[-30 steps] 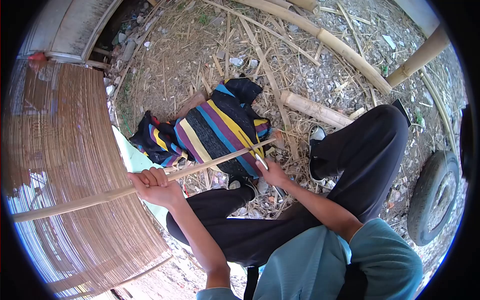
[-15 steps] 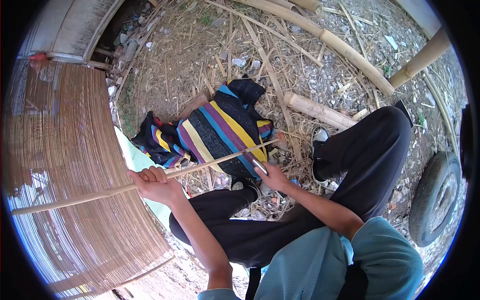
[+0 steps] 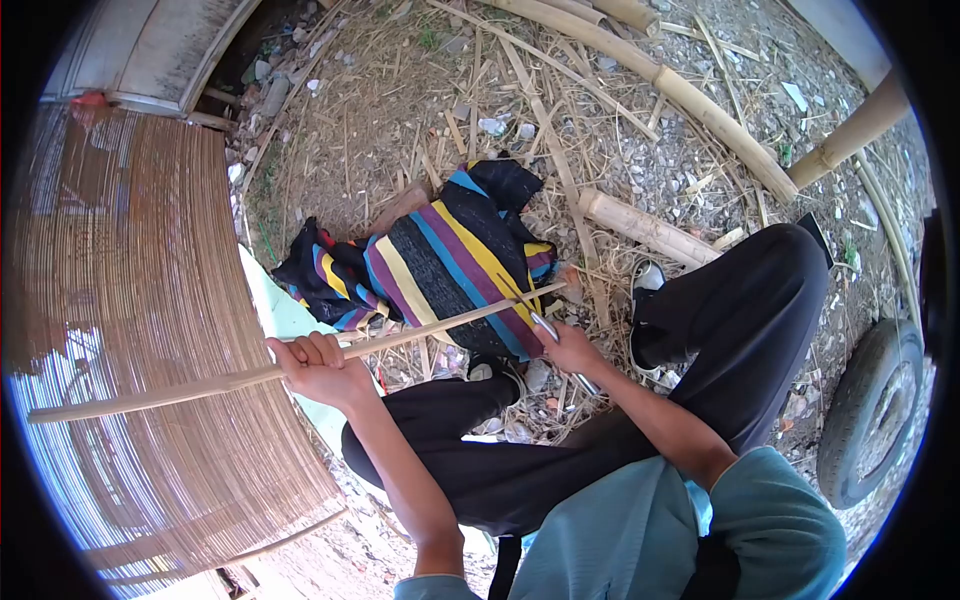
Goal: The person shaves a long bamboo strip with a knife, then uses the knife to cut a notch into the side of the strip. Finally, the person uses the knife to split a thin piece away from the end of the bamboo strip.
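Observation:
A long, thin bamboo strip (image 3: pixel 440 326) runs across the view from the left over my lap. My left hand (image 3: pixel 322 370) is closed around it near its middle. In my right hand (image 3: pixel 570 350) is a slim silvery knife (image 3: pixel 546 326), its other end (image 3: pixel 587 384) sticking out below the palm. The knife's upper part lies close to the strip near its far right end; whether it touches cannot be made out. A thin sliver (image 3: pixel 522 292) stands up from the strip there. Beneath lies a crumpled striped cloth (image 3: pixel 440 262) in black, yellow, blue and purple.
A screen of thin slats (image 3: pixel 150 300) stands at the left. Thick bamboo poles (image 3: pixel 700 100) and a shorter bamboo piece (image 3: pixel 650 228) lie on littered ground. A tyre (image 3: pixel 870 415) rests at the right. My bent legs (image 3: pixel 740 310) frame the working area.
The right hand and knife have turned slightly, showing the knife's lower end. A thin sliver now rises from the strip beside the knife. The left hand keeps its grip; the whole view has shifted slightly.

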`<action>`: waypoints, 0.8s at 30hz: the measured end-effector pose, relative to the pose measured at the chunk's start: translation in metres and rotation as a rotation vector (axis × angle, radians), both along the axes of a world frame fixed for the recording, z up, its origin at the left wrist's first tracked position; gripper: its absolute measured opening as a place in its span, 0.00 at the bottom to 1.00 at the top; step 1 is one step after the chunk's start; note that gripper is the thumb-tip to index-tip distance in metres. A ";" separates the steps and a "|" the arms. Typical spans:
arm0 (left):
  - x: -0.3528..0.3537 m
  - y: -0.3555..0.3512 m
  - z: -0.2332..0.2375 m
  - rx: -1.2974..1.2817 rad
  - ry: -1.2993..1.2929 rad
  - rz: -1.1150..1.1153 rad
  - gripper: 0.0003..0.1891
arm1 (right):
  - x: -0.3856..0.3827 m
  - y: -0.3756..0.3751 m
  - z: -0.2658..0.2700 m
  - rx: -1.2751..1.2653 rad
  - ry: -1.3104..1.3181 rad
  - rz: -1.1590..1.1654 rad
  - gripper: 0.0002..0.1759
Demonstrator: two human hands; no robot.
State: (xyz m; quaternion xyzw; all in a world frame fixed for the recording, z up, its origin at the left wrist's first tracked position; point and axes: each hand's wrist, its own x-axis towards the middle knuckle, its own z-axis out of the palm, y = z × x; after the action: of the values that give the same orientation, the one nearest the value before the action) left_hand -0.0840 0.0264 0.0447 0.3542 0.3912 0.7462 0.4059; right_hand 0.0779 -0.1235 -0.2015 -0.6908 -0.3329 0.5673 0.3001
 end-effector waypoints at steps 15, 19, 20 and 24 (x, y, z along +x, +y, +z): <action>-0.003 -0.004 0.001 0.017 -0.095 -0.220 0.23 | -0.004 0.010 0.049 -0.079 0.163 0.033 0.32; -0.005 -0.007 0.001 0.009 -0.050 -0.214 0.23 | -0.023 0.002 0.036 0.197 0.098 -0.030 0.29; -0.007 -0.005 0.001 -0.004 -0.066 -0.206 0.24 | -0.026 0.001 0.017 0.272 -0.029 -0.022 0.28; -0.008 -0.006 0.001 -0.015 -0.084 -0.167 0.24 | -0.001 0.003 -0.016 0.028 -0.138 -0.017 0.30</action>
State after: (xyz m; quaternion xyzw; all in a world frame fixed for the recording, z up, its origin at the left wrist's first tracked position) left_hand -0.0916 0.0204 0.0458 0.3509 0.3485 0.7210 0.4854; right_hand 0.0773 -0.1205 -0.2178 -0.7269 -0.3547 0.5111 0.2908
